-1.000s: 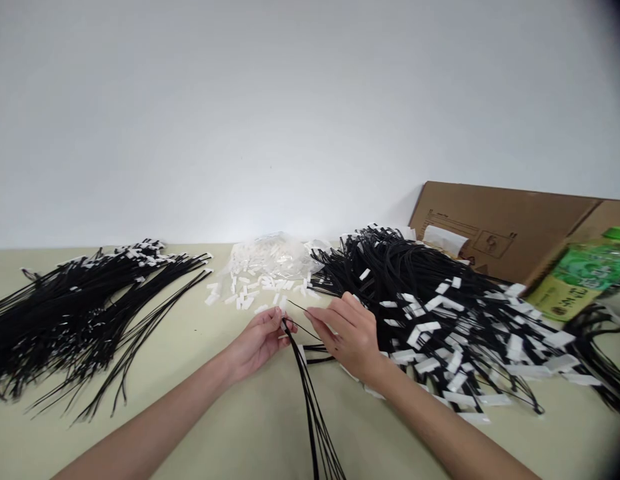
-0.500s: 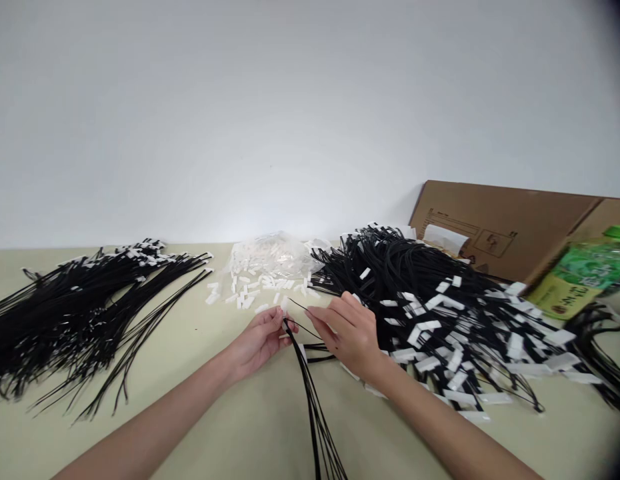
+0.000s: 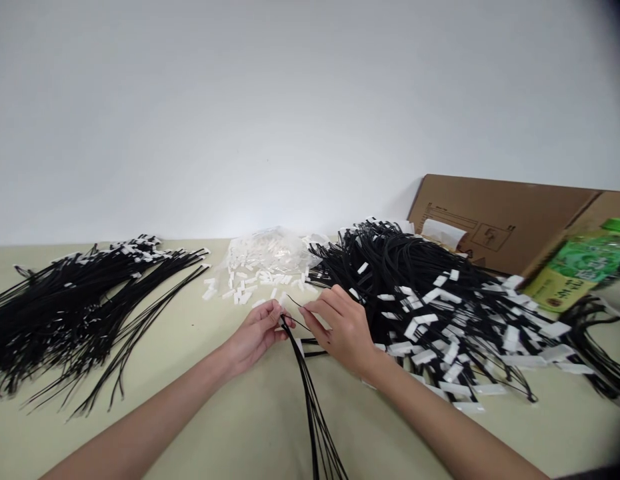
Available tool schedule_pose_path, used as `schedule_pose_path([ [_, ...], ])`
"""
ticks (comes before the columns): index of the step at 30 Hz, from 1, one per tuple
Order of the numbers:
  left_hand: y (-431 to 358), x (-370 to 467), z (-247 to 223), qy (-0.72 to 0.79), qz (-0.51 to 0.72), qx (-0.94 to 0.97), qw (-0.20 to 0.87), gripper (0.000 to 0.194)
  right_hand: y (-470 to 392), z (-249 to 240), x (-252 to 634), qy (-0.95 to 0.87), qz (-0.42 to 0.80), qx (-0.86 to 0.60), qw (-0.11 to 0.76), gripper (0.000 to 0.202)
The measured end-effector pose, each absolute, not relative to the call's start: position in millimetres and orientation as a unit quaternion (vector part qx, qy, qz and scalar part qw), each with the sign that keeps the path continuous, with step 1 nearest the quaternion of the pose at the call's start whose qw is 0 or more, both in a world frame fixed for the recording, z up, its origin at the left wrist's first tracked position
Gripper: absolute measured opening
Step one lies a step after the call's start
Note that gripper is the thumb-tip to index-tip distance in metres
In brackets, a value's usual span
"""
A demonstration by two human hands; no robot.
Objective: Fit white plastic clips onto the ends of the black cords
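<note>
On the far left of the pale green table [image 3: 230, 427] lies a flat heap of thin black cords with small white clips already on their ends [image 3: 75, 307], well apart from the hands. Behind the hands, near the wall, there is a clear plastic bag of small white plastic clips [image 3: 270, 257], and some loose clips are scattered on the table in front of it. The left hand [image 3: 255, 337] is pressed together at the fingertips and pinches the top ends of a small bundle of long black cords [image 3: 313, 407], which hangs down from the fingers toward the lower edge of the view. The right hand [image 3: 340, 327] is just beside it, with thumb and forefinger pinching one single thin end that stands out from the bundle. I judge that the step in hand is to separate one cord end and prepare it for a white clip. The next move, I think, calls for a steady grip on this end and for a loose clip from the scattered ones near the fingers. To the right, touching the right wrist, spreads a big tangled heap of black cords with white paper tags [image 3: 440, 313]. Behind it leans a flat brown cardboard box [image 3: 505, 223], and a green plastic bottle [image 3: 580, 267] lies at the far right.
</note>
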State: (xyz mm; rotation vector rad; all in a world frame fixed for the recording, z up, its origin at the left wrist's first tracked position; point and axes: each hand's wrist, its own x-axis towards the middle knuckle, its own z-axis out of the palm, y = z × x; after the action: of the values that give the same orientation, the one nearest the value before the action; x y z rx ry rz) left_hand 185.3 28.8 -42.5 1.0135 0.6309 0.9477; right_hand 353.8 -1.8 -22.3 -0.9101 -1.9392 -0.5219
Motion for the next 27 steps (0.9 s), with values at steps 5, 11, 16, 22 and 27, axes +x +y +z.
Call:
schedule_pose_path([
  [5, 28.0, 185.9, -43.0, 0.283, 0.406, 0.499, 0.711, 0.021, -3.3, -23.3, 352.4, -0.807, -0.136, -0.372, 0.438, 0.014],
  [11, 28.8, 185.0, -44.8, 0.273, 0.379, 0.525, 0.711, 0.022, -1.7, -23.2, 353.6, -0.841, 0.032, -0.367, 0.396, 0.023],
  [16, 28.4, 183.8, -44.9, 0.266, 0.37, 0.528, 0.716, 0.021, -1.0, -19.5, 356.1, -0.826, 0.141, -0.362, 0.41, 0.019],
  [22, 27.2, 184.6, -43.0, 0.265, 0.365, 0.532, 0.717, 0.021, -0.2, -14.7, 356.2, -0.825, 0.164, -0.329, 0.429, 0.012],
  [27, 28.3, 182.6, -41.1, 0.291, 0.369, 0.523, 0.712, 0.025, 4.8, -20.5, 356.2, -0.83, 0.101, -0.342, 0.43, 0.013],
])
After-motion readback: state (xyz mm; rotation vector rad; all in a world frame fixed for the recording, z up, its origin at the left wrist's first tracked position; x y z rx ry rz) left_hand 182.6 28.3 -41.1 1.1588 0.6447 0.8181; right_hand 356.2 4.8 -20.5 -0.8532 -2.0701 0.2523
